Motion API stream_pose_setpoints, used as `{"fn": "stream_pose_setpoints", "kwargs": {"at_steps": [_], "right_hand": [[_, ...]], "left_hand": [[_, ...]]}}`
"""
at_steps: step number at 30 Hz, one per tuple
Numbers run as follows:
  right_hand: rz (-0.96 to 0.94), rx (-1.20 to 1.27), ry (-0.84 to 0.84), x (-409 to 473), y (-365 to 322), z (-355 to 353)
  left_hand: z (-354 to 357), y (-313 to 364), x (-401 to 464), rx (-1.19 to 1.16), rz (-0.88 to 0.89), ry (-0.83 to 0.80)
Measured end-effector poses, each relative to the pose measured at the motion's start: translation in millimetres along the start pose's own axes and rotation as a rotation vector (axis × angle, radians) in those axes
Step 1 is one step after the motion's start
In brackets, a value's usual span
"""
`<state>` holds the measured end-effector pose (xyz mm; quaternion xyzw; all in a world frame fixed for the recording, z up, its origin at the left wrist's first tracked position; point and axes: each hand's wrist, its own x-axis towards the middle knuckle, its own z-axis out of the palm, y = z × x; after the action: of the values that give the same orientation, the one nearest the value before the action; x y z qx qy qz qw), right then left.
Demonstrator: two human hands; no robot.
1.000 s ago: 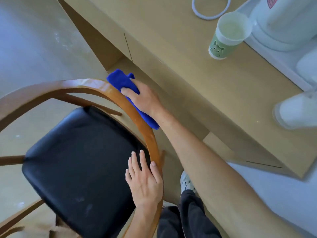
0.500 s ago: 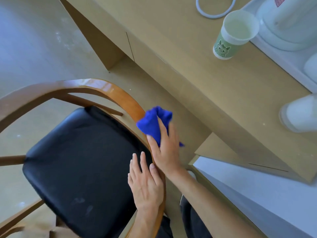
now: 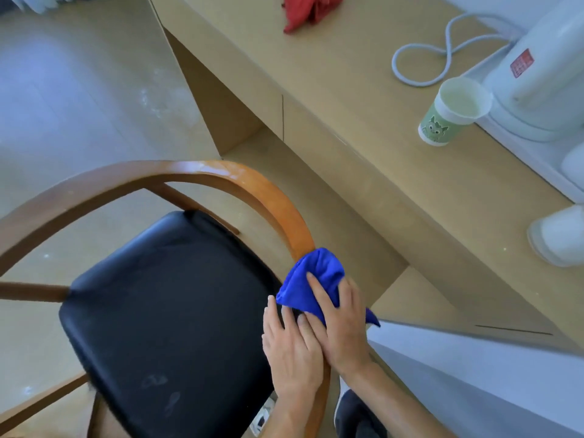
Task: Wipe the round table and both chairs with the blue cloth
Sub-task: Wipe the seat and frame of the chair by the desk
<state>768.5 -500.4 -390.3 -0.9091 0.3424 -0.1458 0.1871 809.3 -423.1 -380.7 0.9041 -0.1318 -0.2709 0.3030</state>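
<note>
- Right hand [image 3: 339, 324] on the blue cloth [image 3: 311, 281], fingers fairly straight and spread over the bunched fabric, pressing it onto the curved wooden rail [image 3: 278, 210] of the chair [image 3: 164, 311]; whether the thumb is hooked under the cloth, cannot tell.
- Blue cloth wrapped over the right end of the rail, just above the right edge of the black seat; one corner of the cloth pointing out to the right from under the hand.
- Left hand [image 3: 292, 349] flat and relaxed, fingers straight, holding nothing, resting on the same rail at the seat edge, just beside the right hand and partly under it.
- Rail above the cloth shiny, with a bright spot near its top.
- Behind the chair, a light wooden desk [image 3: 363, 99].
- On the desk: a green paper cup [image 3: 448, 116] with a cartoon figure, upright; a white kettle [image 3: 543, 80] just beside the cup, with a red label; a grey cord [image 3: 420, 55] in loops; a red cloth [image 3: 308, 11] at the far edge.
- At the bottom, a shoe [image 3: 346, 403] on the floor, near the chair.
</note>
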Motion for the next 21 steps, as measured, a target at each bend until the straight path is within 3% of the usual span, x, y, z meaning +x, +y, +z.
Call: {"fn": "stream_pose_setpoints", "kwargs": {"at_steps": [4, 8, 10, 14, 17, 21], "right_hand": [[-0.113, -0.184, 0.099, 102.6, -25.9, -6.2], [-0.242, -0.368, -0.078, 187.2, -68.6, -13.9], [-0.297, -0.442, -0.135, 201.4, -80.9, -13.3], [-0.383, -0.532, -0.089, 205.9, -92.3, -13.2], [-0.477, -0.588, -0.06, 215.2, -101.5, -5.6], [-0.585, -0.637, -0.092, 244.6, -124.6, 12.3]], "left_hand": [[-1.3, -2.1, -1.9, 0.041, 0.018, -0.041], [-9.1, -5.6, -4.5, -0.041, 0.034, -0.081], [-18.0, -3.9, -3.1, -0.104, 0.023, -0.053], [-31.9, 4.2, 2.2, -0.174, 0.096, 0.124], [-51.2, 3.7, 18.3, -0.201, 0.119, 0.159], [-85.0, -6.6, 56.7, -0.295, 0.044, 0.208]]}}
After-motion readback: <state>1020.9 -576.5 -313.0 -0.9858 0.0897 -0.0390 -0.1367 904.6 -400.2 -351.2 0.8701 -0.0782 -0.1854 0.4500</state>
